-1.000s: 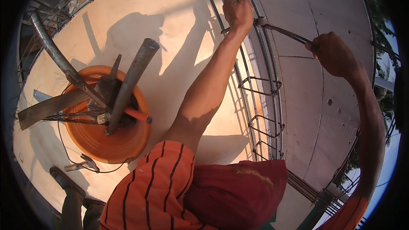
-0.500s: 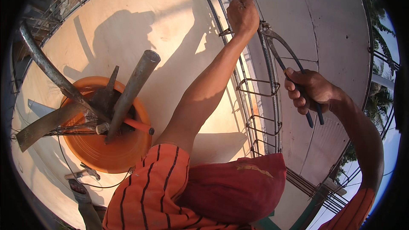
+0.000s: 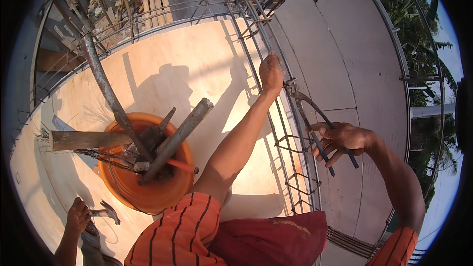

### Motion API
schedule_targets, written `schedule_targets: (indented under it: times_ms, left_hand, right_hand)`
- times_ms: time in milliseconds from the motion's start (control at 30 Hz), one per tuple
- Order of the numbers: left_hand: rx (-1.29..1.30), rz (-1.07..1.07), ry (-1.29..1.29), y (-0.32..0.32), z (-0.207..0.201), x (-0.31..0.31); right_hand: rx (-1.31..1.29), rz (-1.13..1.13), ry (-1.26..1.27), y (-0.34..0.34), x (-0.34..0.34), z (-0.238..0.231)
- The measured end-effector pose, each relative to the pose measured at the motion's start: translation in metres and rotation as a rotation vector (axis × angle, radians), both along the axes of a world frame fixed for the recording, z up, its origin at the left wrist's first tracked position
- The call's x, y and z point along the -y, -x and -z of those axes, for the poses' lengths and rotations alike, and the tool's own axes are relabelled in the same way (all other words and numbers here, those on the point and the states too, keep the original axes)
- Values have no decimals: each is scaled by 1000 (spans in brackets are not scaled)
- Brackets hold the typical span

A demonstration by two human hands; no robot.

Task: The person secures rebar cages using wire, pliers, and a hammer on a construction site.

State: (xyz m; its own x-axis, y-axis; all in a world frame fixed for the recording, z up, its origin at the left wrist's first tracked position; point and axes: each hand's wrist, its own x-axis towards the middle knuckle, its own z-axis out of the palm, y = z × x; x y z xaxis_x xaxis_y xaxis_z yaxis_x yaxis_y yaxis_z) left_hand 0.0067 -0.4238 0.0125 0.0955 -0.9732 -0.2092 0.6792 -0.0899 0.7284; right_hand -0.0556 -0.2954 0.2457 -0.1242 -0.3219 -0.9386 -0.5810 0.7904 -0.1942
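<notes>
My left hand [image 3: 271, 75] is closed around a long bar of the rebar cage [image 3: 256, 32], which has several wire stirrups along it. Just below that fist, the jaws of a pair of end-cutting pincers [image 3: 306, 101] meet the cage. My right hand [image 3: 341, 139] holds the pincers by their dark-gripped handles, which are spread somewhat apart; its fingers are loosely bent, some between and behind the handles. Whether the jaws grip a tie wire is too small to tell.
An orange bucket [image 3: 111, 182] on the pale board holds metal pipes [image 3: 185, 130], a wooden piece [image 3: 86, 140] and thin wires. At lower left, another person's hand [image 3: 77, 215] is at a claw hammer [image 3: 107, 213]. A grey block wall [image 3: 374, 64] rises along the right.
The view has shifted, showing more of the far end. My right fingers have loosened and spread on the pincers' handles. Another person's hand has come in by the hammer.
</notes>
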Motion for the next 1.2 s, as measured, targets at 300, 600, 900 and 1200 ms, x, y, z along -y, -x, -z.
schedule_targets:
  times_ms: [300, 600, 900, 1200]
  left_hand:
    - [-43, 81, 50, -22, 22, 13]
    - [204, -238, 191, -9, 50, -69]
    - [-24, 307, 185, 9, 35, -166]
    - [-38, 326, 103, 37, 34, -175]
  right_hand:
    - [-906, -1060, 558, 56, -60, -27]
    - [-1076, -1264, 568, 47, -97, -6]
    - [-1225, -1257, 555, 27, -114, 5]
    - [-1292, -1298, 607, 4, -122, 7]
